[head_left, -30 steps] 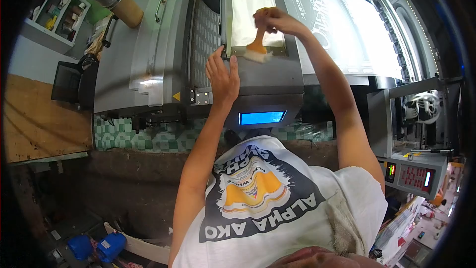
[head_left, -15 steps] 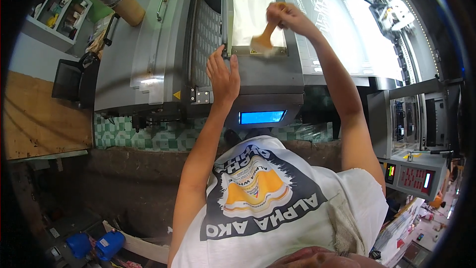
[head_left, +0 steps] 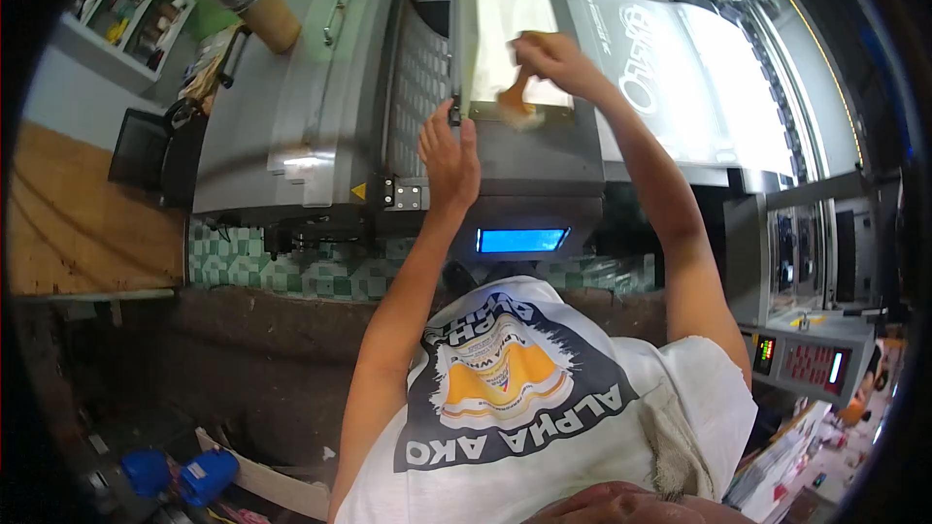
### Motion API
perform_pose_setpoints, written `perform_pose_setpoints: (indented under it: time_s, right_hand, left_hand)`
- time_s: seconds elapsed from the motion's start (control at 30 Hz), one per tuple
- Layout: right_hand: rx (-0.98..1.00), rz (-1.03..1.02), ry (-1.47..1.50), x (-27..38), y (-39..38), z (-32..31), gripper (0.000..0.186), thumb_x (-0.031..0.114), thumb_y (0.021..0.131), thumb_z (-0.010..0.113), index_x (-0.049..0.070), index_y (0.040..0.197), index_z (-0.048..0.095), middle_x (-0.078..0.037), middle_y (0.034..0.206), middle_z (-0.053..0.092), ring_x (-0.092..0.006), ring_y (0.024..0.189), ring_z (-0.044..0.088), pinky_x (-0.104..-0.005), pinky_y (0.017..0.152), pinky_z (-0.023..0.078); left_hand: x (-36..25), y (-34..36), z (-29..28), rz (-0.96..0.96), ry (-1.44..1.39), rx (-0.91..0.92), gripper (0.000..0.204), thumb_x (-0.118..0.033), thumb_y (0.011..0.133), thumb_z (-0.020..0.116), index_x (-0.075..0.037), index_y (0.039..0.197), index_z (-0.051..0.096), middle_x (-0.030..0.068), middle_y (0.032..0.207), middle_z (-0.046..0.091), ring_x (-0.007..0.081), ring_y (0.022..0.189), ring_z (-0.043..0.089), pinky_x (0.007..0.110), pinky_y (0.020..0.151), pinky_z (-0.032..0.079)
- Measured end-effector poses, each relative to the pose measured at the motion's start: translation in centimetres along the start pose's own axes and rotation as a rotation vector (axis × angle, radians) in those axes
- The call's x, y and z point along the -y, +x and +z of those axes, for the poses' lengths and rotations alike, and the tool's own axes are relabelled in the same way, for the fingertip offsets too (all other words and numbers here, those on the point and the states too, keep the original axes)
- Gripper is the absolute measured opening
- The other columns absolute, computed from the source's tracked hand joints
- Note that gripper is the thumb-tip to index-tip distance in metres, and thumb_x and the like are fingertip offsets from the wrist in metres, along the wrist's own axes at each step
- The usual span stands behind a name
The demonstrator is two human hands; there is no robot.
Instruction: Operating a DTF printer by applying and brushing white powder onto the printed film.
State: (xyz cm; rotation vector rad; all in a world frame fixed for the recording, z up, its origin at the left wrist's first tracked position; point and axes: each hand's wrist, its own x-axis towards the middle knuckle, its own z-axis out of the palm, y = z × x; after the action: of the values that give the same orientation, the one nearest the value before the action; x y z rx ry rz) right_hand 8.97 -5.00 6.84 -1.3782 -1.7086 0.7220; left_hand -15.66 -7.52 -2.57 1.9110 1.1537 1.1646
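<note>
My right hand (head_left: 557, 66) is closed around the wooden handle of a brush (head_left: 515, 95). Its pale bristles hang over the near metal rim (head_left: 555, 114) of a long trough with white material inside. Whether the bristles touch the rim I cannot tell. My left hand (head_left: 450, 163) lies along the trough's near left corner, thumb and fingers stretched out, fingertips by a small dark fitting. Below both hands is the grey machine body (head_left: 534, 163) with a lit blue screen (head_left: 522, 240) on its front.
Left of the trough run a perforated belt (head_left: 419, 78) and a large grey hooded cover (head_left: 291, 126) with a handle. On the right, a printed film sheet (head_left: 670, 78) lies under a bright printer. A control panel (head_left: 806, 366) stands lower right; blue containers (head_left: 208, 476) sit lower left.
My right hand has come slightly nearer and to the left, the brush more upright. The printer's carriage has slid toward the far end. The whole view has shifted slightly; my left hand stays put.
</note>
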Motion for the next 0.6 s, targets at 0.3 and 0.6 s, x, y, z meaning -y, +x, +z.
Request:
perform_pose_setpoints:
  time_s: [0.3,0.6]
  right_hand:
    - [-0.235,0.052,-0.721,0.8,-3.6,-4.9,0.035,0.033,0.103,0.056,0.002,0.104,0.073,-0.025,0.080,0.069,-0.0386,0.073,0.070,-0.0478,0.069,0.051]
    - [-0.353,0.098,-0.899,-2.9,2.1,-9.8,0.037,0.037,0.104,0.051,0.004,0.098,0.067,-0.024,0.080,0.069,-0.0439,0.078,0.070,-0.0538,0.070,0.052]
  left_hand:
    - [-0.5,-0.1,-0.1,-0.007,-0.036,0.033,0.066,-0.054,0.108,0.039,-0.001,0.146,0.045,0.0220,0.140,0.049,0.0391,0.136,0.041,0.054,0.118,0.023]
    - [-1.0,0.2,0.4,0.018,-0.025,0.046,0.065,-0.053,0.108,0.040,-0.001,0.147,0.044,0.0218,0.140,0.048,0.0387,0.137,0.041,0.054,0.119,0.022]
